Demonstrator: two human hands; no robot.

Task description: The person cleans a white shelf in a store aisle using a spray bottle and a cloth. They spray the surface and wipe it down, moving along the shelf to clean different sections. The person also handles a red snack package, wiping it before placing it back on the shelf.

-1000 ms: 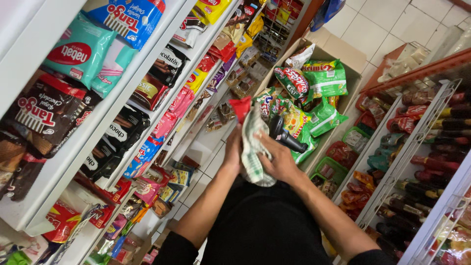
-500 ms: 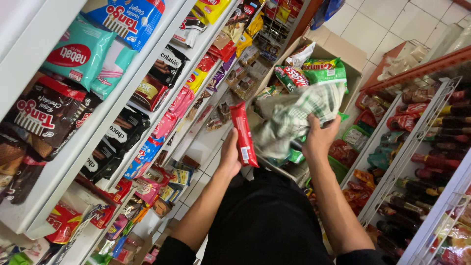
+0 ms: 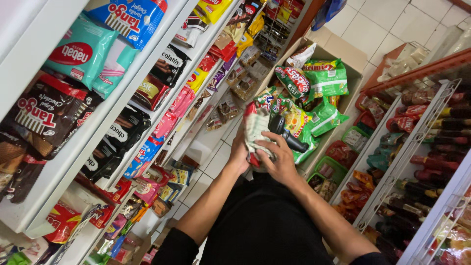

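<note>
Cloth now wrapped round red packet, no longer spread wide. My left hand grips packet from behind; right hand fingers clamp cloth against it, wiping.

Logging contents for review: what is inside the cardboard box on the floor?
The cardboard box holds green snack bags and a white packet. The hands' cloth and bags cover its bottom.

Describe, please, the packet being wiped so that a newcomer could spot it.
Start at the open cardboard box of green snack bags on the floor. Just before it, both hands hold a red packet wrapped in pale cloth, the only red one there.
</note>
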